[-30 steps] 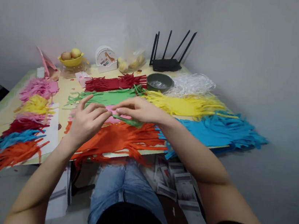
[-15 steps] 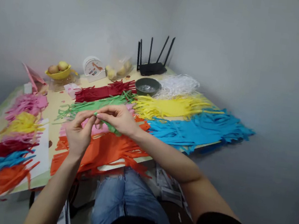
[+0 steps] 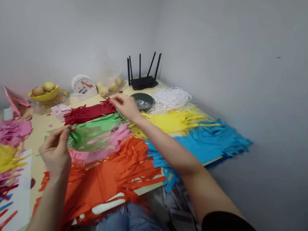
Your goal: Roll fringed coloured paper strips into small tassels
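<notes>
Grey walls are meeting in a corner behind the table point(image 3: 42, 123), which is lying under rows of coloured paper strips. At centre frame the right hand point(image 3: 125, 106) is reaching to the near end of the red strips point(image 3: 87, 112), fingers closing toward it though blur is hiding any grip; their long axis is running left and slightly downward away from those fingers. At lower left the left hand point(image 3: 55, 151) is pinching a green strip point(image 3: 83, 138), which is pointing right toward the orange pile point(image 3: 112, 170)
</notes>
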{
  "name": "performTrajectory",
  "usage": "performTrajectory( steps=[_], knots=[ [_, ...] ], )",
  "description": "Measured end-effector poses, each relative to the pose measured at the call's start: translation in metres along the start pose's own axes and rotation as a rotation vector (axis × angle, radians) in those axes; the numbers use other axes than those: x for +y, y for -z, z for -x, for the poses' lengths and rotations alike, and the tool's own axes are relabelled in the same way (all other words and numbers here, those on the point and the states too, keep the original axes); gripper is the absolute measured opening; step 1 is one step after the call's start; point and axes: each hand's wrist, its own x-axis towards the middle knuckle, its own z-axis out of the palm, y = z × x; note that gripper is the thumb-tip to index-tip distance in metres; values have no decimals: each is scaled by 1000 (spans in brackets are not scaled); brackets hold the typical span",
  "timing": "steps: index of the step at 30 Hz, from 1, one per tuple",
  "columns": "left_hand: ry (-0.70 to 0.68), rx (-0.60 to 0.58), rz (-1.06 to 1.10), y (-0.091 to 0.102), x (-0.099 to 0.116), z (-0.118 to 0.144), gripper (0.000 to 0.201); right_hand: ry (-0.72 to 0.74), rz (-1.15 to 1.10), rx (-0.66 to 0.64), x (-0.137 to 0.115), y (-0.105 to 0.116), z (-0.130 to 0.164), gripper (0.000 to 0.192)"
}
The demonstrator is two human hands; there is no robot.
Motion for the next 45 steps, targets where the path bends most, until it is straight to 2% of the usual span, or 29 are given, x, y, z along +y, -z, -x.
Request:
performTrajectory(
  steps=[1, 2, 5, 7, 10, 13, 17, 19, 21, 25, 27, 28, 31, 34, 40, 45],
  knots=[
    [58, -15, 50, 6, 2, -4, 15, -153, 172, -51, 24, 8, -16, 33],
    [130, -34, 94, 10, 3, -8, 20, -228, 239, -82, 49, 14, -30, 33],
    [318, -57, 116, 18, 2, -13, 31, -365, 354, -184, 109, 19, -57, 30],
    [376, -32, 73, 17, -3, -13, 35, -426, 410, -263, 135, 10, -66, 35],
    [454, -28, 31, 10, -13, -11, 40, -487, 472, -350, 156, -11, -74, 40],
    [524, -61, 6, 5, -20, -8, 43, -518, 501, -390, 165, -25, -81, 41],
    [545, -131, -12, 3, -25, -7, 44, -519, 488, -376, 165, -22, -82, 40],
    [516, -153, -16, 4, -27, -8, 41, -486, 464, -315, 156, -12, -79, 35],
    [466, -158, -21, 3, -28, -7, 38, -419, 419, -225, 137, -3, -71, 27],
    [357, -180, -38, -6, -23, -3, 30, -167, 186, -120, 65, -1, -31, 25],
    [308, -214, -51, -12, -19, 2, 27, 32, -237, -142, 22, -7, -1, 20],
    [283, -228, -63, -14, -16, 6, 25, 85, -387, -182, 3, -10, 14, 19],
    [206, -257, -108, -16, -7, 17, 21, 99, -637, -286, -40, -17, 49, 17],
    [137, -281, -145, -9, 0, 27, 17, 40, -762, -349, -60, -18, 64, 18],
    [-68, -318, -311, 11, 12, 39, 10, -59, -869, -393, -79, -17, 79, 20],
    [-243, -352, -499, 21, 27, 49, 7, -28, -854, -365, -91, -22, 90, 17]
  ],
)
